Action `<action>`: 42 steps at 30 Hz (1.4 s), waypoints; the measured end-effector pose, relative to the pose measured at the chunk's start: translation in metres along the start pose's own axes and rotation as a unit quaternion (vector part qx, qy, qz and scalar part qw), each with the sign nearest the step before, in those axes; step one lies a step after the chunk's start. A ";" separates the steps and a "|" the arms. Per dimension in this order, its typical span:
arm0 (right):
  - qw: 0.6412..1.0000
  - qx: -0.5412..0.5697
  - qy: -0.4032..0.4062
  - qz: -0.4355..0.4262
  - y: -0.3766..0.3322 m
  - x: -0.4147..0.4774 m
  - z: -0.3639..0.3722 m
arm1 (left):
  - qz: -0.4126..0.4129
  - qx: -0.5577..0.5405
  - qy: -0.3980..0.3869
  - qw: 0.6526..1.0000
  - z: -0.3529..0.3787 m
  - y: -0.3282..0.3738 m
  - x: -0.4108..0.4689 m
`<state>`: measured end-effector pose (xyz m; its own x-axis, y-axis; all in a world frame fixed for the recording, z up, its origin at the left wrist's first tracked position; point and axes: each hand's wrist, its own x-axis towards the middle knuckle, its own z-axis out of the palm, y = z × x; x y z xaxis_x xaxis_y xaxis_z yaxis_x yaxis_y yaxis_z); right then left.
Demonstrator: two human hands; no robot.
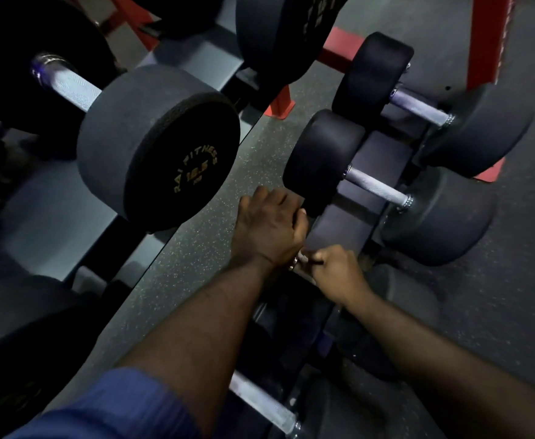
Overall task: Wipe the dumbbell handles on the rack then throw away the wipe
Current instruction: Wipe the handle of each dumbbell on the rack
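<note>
Head view: four knurled steel dumbbell handles (377,185) show between black round rubber heads on the red-framed rack (383,153). The left hand (269,229) and right hand (339,274) meet low on this rack, touching. Both sets of fingers are curled tight, but what they grip cannot be told.

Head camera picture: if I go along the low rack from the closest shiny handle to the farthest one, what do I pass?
Nearest dumbbell handle → right hand → middle dumbbell handle → farthest dumbbell handle.
</note>
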<state>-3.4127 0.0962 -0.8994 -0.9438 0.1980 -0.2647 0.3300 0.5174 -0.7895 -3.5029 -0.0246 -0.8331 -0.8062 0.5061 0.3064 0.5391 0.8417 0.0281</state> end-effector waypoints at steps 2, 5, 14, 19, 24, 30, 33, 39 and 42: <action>0.999 -0.037 0.029 -0.028 -0.001 -0.008 -0.001 | -0.002 0.009 -0.002 1.000 0.000 0.002 0.000; 0.996 -0.059 0.001 -0.063 -0.001 -0.012 0.003 | -0.006 0.021 -0.016 1.000 -0.001 0.001 0.000; 0.982 -0.163 -0.004 -0.094 -0.014 -0.020 -0.004 | -0.015 0.019 -0.015 1.000 -0.001 0.002 0.002; 0.998 0.060 0.026 0.013 -0.006 -0.003 -0.009 | -0.013 0.016 -0.012 1.000 -0.002 0.003 0.001; 0.957 0.253 -0.036 0.138 -0.013 0.002 0.001 | -0.018 0.014 -0.020 1.000 -0.002 0.003 0.001; 0.977 0.118 -0.115 0.132 -0.017 0.017 0.008 | -0.022 0.008 -0.020 1.000 -0.002 0.002 0.001; 0.977 0.038 -0.187 0.095 -0.019 0.021 0.004 | -0.021 0.009 -0.016 1.000 0.000 0.001 0.000; 0.865 0.178 -0.432 0.184 -0.015 0.070 -0.021 | -0.026 -0.006 -0.016 1.000 0.001 0.001 -0.002; 0.806 0.168 -0.540 0.175 -0.004 0.087 -0.019 | -0.036 -0.002 -0.024 0.999 0.001 0.001 -0.001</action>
<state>-3.4955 0.1272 -0.9081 -0.3199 -0.6521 -0.6873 0.7272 0.2960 -0.6193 -3.5012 -0.0241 -0.8342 -0.8536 0.4533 0.2568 0.4808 0.8752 0.0531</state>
